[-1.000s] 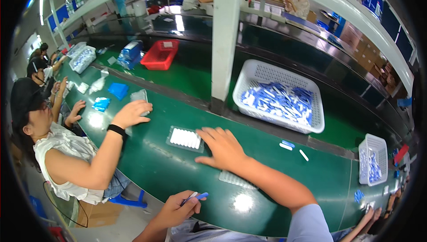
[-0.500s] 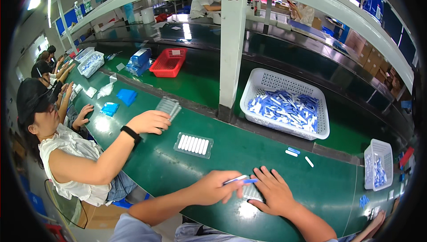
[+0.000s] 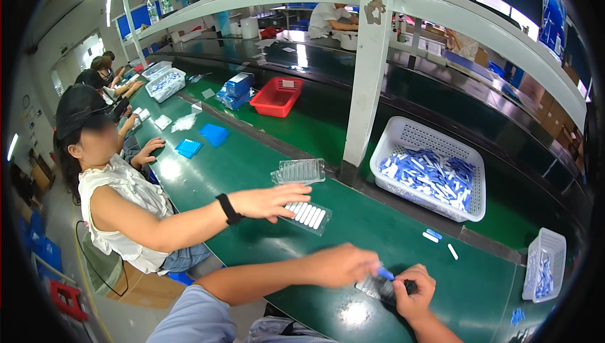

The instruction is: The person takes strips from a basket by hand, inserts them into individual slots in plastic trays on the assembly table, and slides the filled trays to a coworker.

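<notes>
My left hand (image 3: 354, 263) is smeared by motion, its fingers pinched on a small blue plastic stick (image 3: 385, 273). Under the stick, a clear ribbed plastic tray (image 3: 372, 287) rests near the front edge of the green table. My right hand (image 3: 416, 291) curls its fingers at the tray's right end and hides part of it. To the left, a co-worker's hand (image 3: 271, 202) lies over another clear tray (image 3: 323, 224) holding several white sticks (image 3: 310, 215). Empty clear trays (image 3: 301, 171) lie stacked loosely behind that hand.
A white basket (image 3: 430, 167) full of blue and white sticks stands beyond a white post (image 3: 367, 84). A smaller white basket (image 3: 544, 265) is at the right. Loose sticks (image 3: 452, 251) lie between. A red basket (image 3: 277, 96) and blue packs (image 3: 214, 134) are farther left.
My right hand has gone from lying flat with spread fingers to curled at the tray's end. The co-worker has let go of the empty trays and reached over the filled one. My view has turned left.
</notes>
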### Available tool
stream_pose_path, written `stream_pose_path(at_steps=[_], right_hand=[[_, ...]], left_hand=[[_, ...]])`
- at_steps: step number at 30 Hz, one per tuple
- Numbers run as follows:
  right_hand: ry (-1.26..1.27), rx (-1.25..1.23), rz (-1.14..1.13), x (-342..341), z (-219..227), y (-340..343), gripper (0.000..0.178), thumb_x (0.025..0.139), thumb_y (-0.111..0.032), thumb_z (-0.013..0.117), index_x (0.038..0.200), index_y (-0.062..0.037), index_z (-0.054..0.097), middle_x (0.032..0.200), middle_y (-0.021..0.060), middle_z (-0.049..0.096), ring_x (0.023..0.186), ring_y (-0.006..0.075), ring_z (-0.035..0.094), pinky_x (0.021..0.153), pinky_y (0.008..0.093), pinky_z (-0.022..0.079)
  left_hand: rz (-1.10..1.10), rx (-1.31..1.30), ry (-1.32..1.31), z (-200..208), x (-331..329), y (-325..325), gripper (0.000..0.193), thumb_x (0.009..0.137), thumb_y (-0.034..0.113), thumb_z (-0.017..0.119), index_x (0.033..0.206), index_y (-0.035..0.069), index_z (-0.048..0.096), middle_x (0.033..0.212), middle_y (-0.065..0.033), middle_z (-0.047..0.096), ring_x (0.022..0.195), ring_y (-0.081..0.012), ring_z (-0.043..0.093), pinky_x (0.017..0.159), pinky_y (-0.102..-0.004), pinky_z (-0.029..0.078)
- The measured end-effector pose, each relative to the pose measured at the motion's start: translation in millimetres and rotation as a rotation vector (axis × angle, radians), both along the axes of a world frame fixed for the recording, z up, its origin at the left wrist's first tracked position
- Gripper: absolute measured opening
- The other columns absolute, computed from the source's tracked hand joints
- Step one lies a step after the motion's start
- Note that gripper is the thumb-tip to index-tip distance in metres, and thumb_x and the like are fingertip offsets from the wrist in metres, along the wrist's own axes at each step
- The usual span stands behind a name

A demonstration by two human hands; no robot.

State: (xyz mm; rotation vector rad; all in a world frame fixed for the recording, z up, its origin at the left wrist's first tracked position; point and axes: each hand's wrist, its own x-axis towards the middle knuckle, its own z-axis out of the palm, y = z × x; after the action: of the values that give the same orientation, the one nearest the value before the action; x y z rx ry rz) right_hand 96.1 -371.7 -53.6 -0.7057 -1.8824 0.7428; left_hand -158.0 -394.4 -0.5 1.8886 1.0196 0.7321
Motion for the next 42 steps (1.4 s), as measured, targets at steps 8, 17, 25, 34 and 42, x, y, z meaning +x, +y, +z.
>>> stream_pose_path(at_steps=[8, 17, 25, 34, 42], right_hand=[[-0.057, 0.124, -0.079, -3.3, -4.3, -3.3, 0.009, 0.077, -0.008, 0.076, 0.081, -0.0063, 0.068, 0.077, 0.0068, 0.069, 0.071, 0.0226, 0.060, 0.075, 0.0354, 0.042], [-0.051, 0.042, -0.090, -0.7, -4.3, -0.7, 0.007, 0.078, -0.009, 0.078, 0.080, -0.0085, 0.071, 0.078, 0.0026, 0.071, 0.073, 0.0212, 0.061, 0.078, 0.0345, 0.042], [-0.096, -0.021, -0.024, 2.7, -8.6, -0.2, 0.007, 0.079, -0.010, 0.078, 0.080, -0.0104, 0.071, 0.074, 0.0001, 0.068, 0.074, 0.0201, 0.061, 0.076, 0.0344, 0.040], [-0.136, -0.008, -0.027, 4.0, -11.6, 1.1, 0.010, 0.076, -0.012, 0.081, 0.080, -0.0090, 0.072, 0.075, 0.0032, 0.068, 0.073, 0.0224, 0.061, 0.073, 0.0356, 0.042], [-0.588, 0.100, -0.021, 4.6, 12.8, -1.4, 0.072, 0.068, -0.044, 0.088, 0.127, -0.0093, 0.065, 0.122, 0.0094, 0.061, 0.108, 0.0288, 0.056, 0.093, 0.0420, 0.043]], left_hand=[[0.648, 0.326, 0.429, 4.7, -88.2, 81.4, 0.020, 0.102, 0.016, 0.049, 0.096, 0.001, 0.060, 0.083, -0.0205, 0.069, 0.082, -0.0446, 0.066, 0.074, -0.0514, 0.051], [0.813, 0.095, 0.846, -13.4, -153.6, 152.9, 0.032, 0.102, 0.028, 0.051, 0.105, 0.000, 0.067, 0.107, -0.0267, 0.070, 0.105, -0.0445, 0.066, 0.091, -0.0539, 0.051], [0.675, 0.166, 0.592, -35.8, -172.7, 127.2, 0.030, 0.103, 0.029, 0.052, 0.095, 0.003, 0.065, 0.086, -0.0153, 0.068, 0.082, -0.0335, 0.066, 0.076, -0.0414, 0.050], [0.318, -0.210, 0.120, -39.0, -62.1, 43.8, 0.030, 0.109, 0.029, 0.047, 0.096, 0.006, 0.061, 0.080, 0.0009, 0.056, 0.072, -0.0089, 0.049, 0.066, -0.0257, 0.043], [0.246, -0.143, 0.105, -34.1, -9.8, 9.3, 0.026, 0.107, 0.023, 0.049, 0.098, 0.003, 0.062, 0.080, -0.0069, 0.062, 0.073, -0.0163, 0.058, 0.069, -0.0335, 0.048]])
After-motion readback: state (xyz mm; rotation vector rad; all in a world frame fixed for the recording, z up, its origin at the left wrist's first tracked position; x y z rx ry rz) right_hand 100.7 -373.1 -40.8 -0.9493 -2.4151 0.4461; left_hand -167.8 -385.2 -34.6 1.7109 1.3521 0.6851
